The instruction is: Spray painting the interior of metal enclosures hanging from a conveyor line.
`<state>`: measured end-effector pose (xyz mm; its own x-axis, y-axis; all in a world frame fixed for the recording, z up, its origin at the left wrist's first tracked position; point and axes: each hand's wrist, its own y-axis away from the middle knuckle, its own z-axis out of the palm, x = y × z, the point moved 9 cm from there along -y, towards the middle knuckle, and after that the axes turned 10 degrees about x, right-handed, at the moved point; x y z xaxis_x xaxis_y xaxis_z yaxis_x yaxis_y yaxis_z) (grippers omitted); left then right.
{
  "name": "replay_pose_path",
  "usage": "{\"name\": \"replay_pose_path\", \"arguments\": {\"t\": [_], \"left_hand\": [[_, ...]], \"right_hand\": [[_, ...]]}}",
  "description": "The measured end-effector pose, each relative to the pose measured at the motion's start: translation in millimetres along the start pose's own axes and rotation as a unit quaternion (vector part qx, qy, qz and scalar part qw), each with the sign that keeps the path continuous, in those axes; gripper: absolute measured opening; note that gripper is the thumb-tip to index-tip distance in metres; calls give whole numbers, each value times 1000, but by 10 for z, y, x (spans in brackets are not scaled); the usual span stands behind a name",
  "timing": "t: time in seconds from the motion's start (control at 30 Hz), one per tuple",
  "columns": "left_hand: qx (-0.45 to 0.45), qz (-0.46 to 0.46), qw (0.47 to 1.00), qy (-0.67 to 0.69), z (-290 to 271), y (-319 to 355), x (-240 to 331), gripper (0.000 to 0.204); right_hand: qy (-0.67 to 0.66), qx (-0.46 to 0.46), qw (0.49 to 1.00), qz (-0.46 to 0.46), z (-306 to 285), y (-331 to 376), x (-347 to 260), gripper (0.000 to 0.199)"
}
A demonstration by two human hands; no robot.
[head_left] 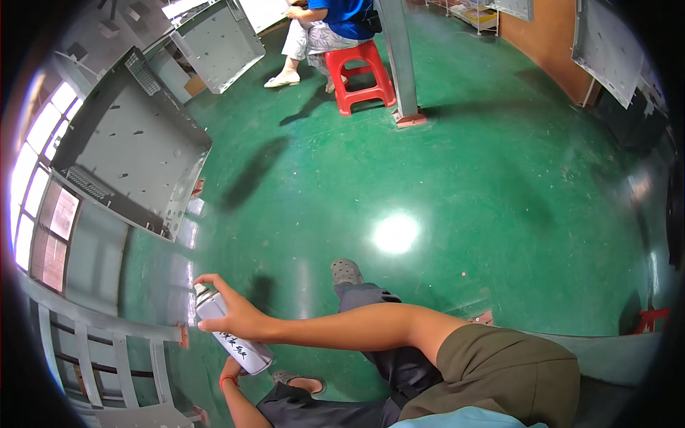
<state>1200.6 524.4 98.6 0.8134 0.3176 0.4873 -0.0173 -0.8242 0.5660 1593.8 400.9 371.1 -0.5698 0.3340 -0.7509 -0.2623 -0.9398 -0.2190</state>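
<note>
A white spray can with dark handwriting on its side is tilted, its nozzle end up and to the left. Wrapped round its upper part is my right hand, the forefinger bent over the nozzle at the top. My left hand, with a red band at the wrist, is at the can's lower end. Its fingers are mostly hidden behind the can, so I cannot tell whether they grip it. No spray is visible.
A large grey perforated metal panel stands at the left, above a grey metal rack. Ahead, a person in blue sits on a red plastic stool beside a grey post. The floor is green.
</note>
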Motion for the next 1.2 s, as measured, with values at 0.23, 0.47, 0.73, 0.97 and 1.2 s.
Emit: {"name": "replay_pose_path", "arguments": {"t": [0.23,0.47,0.73,0.97,1.2], "left_hand": [[5,2,1000,-5,6,27,227,58],[-11,-26,1000,3,-52,-148,153,69],[-5,-24,1000,-2,49,-314,366,68],[4,-28,1000,8,98,-401,520,64],[9,-7,1000,-17,238,-362,842,66]], "right_hand": [[1,0,1000,11,-35,-92,1,78],[9,-3,1000,-8,-76,-213,-44,77],[36,2,999,-17,-273,-372,-76,78],[38,-8,999,-30,-401,-511,-109,78],[43,-19,999,-17,-543,-600,-122,78]]}}
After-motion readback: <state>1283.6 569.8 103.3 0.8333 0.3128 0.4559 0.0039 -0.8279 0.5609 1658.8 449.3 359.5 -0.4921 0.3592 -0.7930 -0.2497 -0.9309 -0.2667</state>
